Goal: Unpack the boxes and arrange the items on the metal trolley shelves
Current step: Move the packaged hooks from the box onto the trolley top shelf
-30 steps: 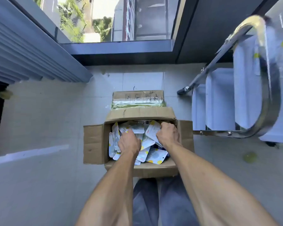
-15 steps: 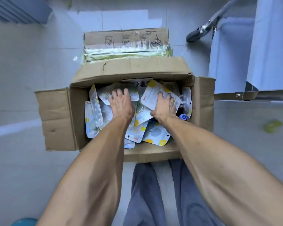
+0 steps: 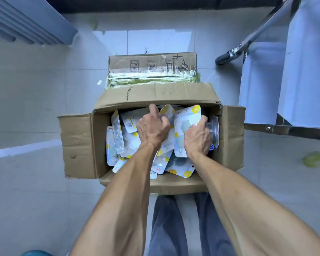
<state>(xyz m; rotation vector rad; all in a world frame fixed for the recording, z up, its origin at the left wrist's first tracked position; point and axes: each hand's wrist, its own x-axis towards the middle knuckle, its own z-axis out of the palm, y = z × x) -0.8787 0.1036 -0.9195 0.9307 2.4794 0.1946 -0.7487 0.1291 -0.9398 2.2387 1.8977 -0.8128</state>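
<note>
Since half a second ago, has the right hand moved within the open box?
Yes. The right hand has curled round a packet and tipped it upright, shifting slightly toward the cardboard box's right wall.

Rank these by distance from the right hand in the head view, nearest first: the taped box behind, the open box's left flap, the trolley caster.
From the right hand:
1. Taped box, behind the open box.
2. Left flap, far left side.
3. Trolley caster, upper right.

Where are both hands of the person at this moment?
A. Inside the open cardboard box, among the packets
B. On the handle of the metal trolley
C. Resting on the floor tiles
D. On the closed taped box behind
A: the left hand and the right hand both grip flat packets inside the open cardboard box.
</note>
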